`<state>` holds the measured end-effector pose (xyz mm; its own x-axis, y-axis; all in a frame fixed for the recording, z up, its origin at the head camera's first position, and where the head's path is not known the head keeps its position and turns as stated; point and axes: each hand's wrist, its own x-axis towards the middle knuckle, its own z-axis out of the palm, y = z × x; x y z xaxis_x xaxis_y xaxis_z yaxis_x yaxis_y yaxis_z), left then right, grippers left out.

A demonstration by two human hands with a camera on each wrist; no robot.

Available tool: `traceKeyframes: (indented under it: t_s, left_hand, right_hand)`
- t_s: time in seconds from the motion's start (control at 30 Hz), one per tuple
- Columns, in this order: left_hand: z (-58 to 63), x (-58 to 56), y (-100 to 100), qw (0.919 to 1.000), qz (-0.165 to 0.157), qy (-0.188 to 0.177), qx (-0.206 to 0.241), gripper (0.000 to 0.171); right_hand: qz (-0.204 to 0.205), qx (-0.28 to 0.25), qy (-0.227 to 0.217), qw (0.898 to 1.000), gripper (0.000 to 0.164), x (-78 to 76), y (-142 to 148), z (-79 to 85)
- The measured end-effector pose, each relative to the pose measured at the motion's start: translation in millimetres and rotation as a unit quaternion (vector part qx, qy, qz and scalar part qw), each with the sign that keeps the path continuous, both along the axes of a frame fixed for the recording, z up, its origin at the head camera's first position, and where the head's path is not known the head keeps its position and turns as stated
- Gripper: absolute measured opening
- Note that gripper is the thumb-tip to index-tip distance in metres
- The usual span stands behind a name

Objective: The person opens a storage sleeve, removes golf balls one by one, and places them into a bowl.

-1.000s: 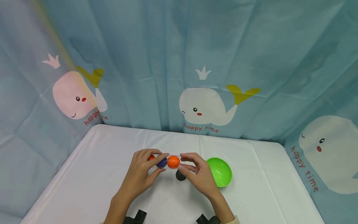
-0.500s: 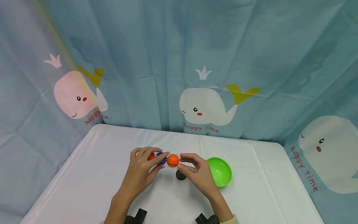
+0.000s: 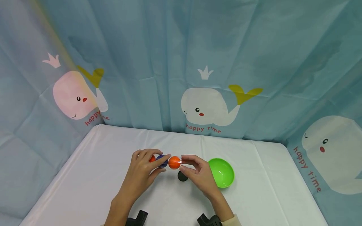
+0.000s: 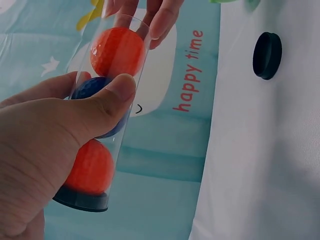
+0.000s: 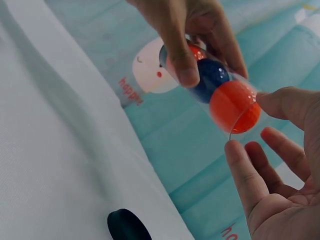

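Note:
My left hand (image 3: 141,172) grips a clear plastic tube (image 4: 126,112) around its middle, held up above the table. Inside, in a row, sit an orange golf ball (image 4: 117,51), a blue golf ball (image 5: 212,80) and another orange golf ball (image 4: 91,167). A black cap (image 4: 82,199) closes the tube's end on the left hand's side; the other end is uncovered. There my right hand (image 3: 199,174) pinches the rim between thumb and forefinger, the end ball just inside. On the white cloth below lies a loose black cap (image 3: 182,176).
A green bowl (image 3: 222,172) stands on the white-covered table (image 3: 260,191), right beside the right hand. Behind the table hangs a blue curtain (image 3: 158,62) with whale prints.
The left hand and its end of the tube have moved slightly up in the head view, and more of the blue ball shows. The right hand stays at the rim; bowl and loose cap are unmoved.

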<state>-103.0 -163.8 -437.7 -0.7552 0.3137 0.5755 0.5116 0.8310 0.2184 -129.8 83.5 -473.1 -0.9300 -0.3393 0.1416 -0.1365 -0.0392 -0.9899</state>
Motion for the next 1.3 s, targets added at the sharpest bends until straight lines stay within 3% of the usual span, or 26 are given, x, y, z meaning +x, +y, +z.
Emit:
traceKeyframes:
  t_s: [0.33,0.97,1.3]
  left_hand:
    - [2.6,1.8,-0.1,0.9998,0.01,0.004,-0.016,0.062]
    - [6.1,2.4,2.5,0.9981,0.005,0.056,-0.025,0.064]
    - [7.5,2.9,1.8,0.9976,0.005,0.062,-0.03,0.059]
  right_hand:
    - [0.001,-0.003,-0.004,1.0,0.038,0.5,-1.2,-0.5]
    - [-0.003,-0.007,-0.021,1.0,0.042,-0.7,-2.4,-3.5]
    - [0.014,-0.032,-0.03,0.999,0.043,-0.7,-4.7,-5.4]
